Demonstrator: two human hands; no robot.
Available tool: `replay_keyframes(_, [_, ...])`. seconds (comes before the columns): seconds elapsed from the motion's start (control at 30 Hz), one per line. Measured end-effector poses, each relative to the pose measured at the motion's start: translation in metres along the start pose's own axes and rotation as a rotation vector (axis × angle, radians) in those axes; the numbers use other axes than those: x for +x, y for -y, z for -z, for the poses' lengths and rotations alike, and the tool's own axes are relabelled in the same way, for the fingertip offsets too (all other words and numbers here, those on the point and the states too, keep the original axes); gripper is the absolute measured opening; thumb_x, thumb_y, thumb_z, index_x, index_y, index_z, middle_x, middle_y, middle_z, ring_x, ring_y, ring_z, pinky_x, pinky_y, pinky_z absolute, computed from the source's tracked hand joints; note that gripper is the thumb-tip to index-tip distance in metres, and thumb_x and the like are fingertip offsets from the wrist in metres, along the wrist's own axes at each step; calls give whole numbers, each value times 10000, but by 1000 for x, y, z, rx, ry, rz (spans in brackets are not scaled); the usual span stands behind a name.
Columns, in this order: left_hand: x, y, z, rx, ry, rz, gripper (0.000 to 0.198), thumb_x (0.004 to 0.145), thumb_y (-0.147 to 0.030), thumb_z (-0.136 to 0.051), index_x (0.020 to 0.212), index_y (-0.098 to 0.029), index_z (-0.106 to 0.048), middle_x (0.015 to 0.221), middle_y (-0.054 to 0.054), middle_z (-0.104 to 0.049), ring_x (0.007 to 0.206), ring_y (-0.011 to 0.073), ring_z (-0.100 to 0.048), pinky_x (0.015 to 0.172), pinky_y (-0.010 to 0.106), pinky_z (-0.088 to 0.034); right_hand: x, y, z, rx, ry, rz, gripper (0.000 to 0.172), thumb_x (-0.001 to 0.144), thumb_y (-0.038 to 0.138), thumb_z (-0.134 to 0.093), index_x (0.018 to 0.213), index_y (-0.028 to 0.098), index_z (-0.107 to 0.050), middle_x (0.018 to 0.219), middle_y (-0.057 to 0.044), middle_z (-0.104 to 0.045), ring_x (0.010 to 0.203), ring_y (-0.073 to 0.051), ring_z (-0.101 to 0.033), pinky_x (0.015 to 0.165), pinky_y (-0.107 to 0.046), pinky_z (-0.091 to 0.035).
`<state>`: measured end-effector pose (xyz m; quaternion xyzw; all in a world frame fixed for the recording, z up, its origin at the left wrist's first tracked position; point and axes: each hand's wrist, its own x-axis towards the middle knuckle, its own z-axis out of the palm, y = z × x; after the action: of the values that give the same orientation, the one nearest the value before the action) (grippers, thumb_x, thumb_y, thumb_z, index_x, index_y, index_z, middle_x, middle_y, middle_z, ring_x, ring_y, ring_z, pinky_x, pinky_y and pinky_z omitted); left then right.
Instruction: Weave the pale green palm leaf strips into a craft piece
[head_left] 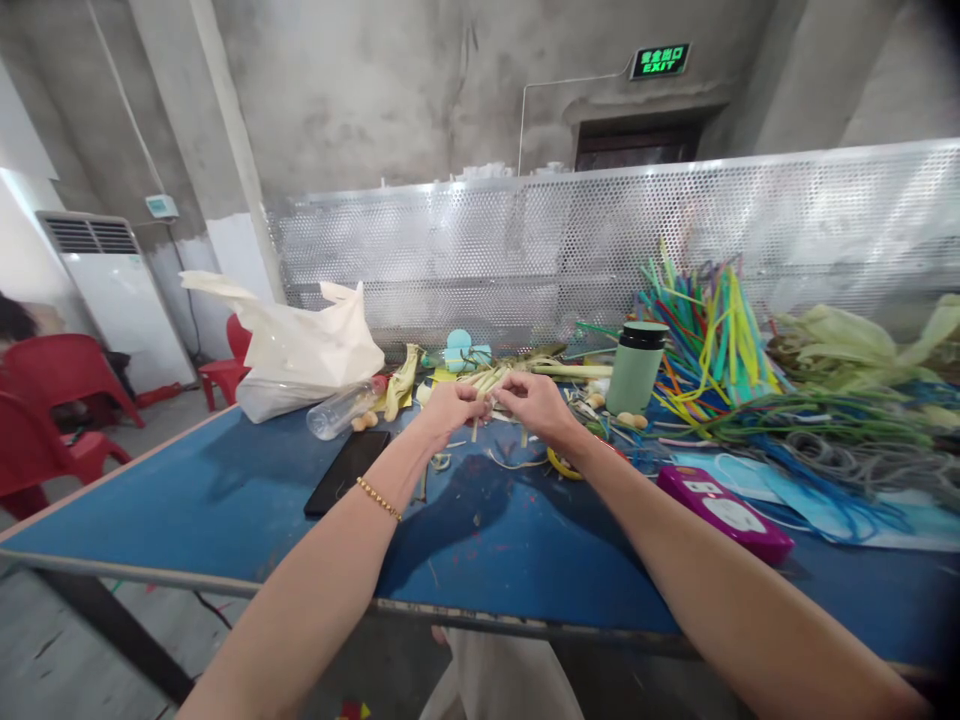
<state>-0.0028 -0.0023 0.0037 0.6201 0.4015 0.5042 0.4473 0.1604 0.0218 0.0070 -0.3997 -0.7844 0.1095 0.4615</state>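
Note:
My left hand (452, 406) and my right hand (534, 403) meet over the middle of the blue table (262, 520), fingertips close together. Both are closed in a pinch on pale yellow-green plant strips (486, 380) that fan out beyond the fingers and look like corn husk. My fingers hide just where the strips are gripped. Thin scraps (441, 461) lie below the left hand. A yellow tape roll (564, 464) rests under my right wrist. Near the right hand stands a green flask (637, 370) with a black lid, small wooden balls (631, 420) at its foot.
A white plastic bag (307, 345), a clear bottle (341, 412) and a black phone (346, 472) lie to the left. On the right are colourful strips (724, 330), grey cord coils (847, 465), husks (847, 340) and a magenta box (724, 512). A perforated metal screen (465, 250) stands behind.

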Motion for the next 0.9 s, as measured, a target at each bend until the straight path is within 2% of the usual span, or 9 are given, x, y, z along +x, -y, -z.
replay_keyframes(0.13, [1,-1,-1,-26,-42,33,64,640,-100,-667,582,-99,-638,512,9,-575,481,83,-488,530,230,-408,-1,0,-2,151,64,-84,223,769,355,-583,680,153,-621,589,-15,-622,543,-131,-550,527,-233,-408])
replay_keyframes(0.3, [1,-3,0,-56,-107,90,91,633,-70,-654,559,-105,-613,483,0,-553,464,90,-492,526,240,-413,-5,8,0,286,227,-155,276,755,420,-625,750,145,-647,677,-46,-678,544,-150,-601,537,-257,-456])
replay_keyframes(0.4, [1,-3,1,-63,-109,100,59,643,-76,-642,591,-98,-626,488,2,-561,455,89,-493,517,237,-409,-5,6,3,205,272,-110,232,760,366,-605,691,147,-638,616,-25,-644,545,-146,-594,540,-245,-426])
replay_keyframes(0.5, [2,-2,3,-48,-116,115,45,642,-83,-629,599,-94,-627,500,8,-576,438,88,-487,501,237,-400,-2,5,10,-6,261,-38,211,771,278,-553,615,150,-612,543,-5,-585,551,-139,-563,543,-233,-380])
replay_keyframes(0.63, [3,-1,6,-32,-151,129,44,627,-91,-625,584,-95,-619,502,13,-579,444,91,-493,495,232,-400,0,13,22,-229,255,88,180,755,157,-508,747,123,-685,664,-41,-658,629,-139,-557,601,-233,-368])
replay_keyframes(0.7, [3,-1,7,-17,-150,127,40,622,-95,-619,582,-98,-617,497,9,-571,439,89,-489,486,227,-391,0,18,27,-256,284,149,243,734,101,-468,814,111,-697,708,-50,-670,641,-132,-545,615,-232,-362])
replay_keyframes(0.8, [3,-1,8,13,-144,135,46,618,-117,-626,577,-102,-613,497,6,-562,436,87,-481,478,225,-382,0,25,32,-239,364,165,332,701,87,-455,912,117,-709,642,-15,-634,585,-119,-500,594,-228,-350])
replay_keyframes(0.9, [4,-1,9,20,-141,143,42,602,-118,-635,571,-106,-609,503,8,-560,443,87,-476,483,226,-389,-1,29,36,-167,426,145,353,693,101,-440,889,134,-733,673,-13,-655,612,-118,-530,618,-225,-379])
